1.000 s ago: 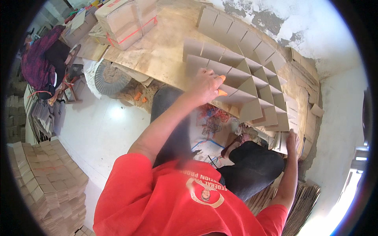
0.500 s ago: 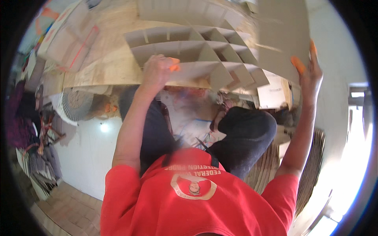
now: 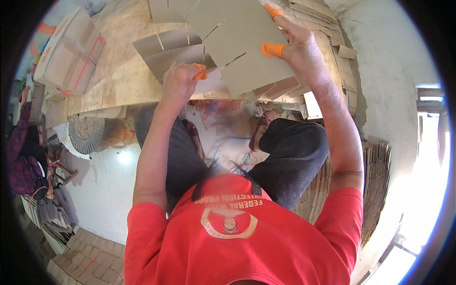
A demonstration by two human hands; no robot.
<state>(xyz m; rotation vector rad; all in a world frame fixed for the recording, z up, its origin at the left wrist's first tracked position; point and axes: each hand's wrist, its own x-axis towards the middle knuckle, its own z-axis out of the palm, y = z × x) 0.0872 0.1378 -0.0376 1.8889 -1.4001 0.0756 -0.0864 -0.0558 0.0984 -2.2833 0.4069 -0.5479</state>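
Observation:
My right hand point(image 3: 300, 50), with orange covers on thumb and finger, grips the edge of a wide slotted cardboard sheet point(image 3: 251, 33). This sheet slants over the cardboard divider strips point(image 3: 173, 54) and hides much of them. At the near side of the strips is my left hand point(image 3: 180, 80), its fingers closed at the nearest strip's edge and an orange cover on the thumb or finger. Slits show as narrow cuts in the sheet and the strips. More of the divider point(image 3: 278, 89) shows below the sheet, near the table's front edge.
The wooden table point(image 3: 111, 71) carries a taped carton point(image 3: 71, 52) at the left. Stacked cardboard pieces point(image 3: 344, 71) lie along the right side by the wall. Another person's sleeve point(image 3: 21, 128) shows at far left. Upright cardboard bundles point(image 3: 375, 185) stand at lower right.
My right hand has swung the cardboard sheet leftward from the right side, and it now lies tilted across the divider strips. My left hand stays near the front strip.

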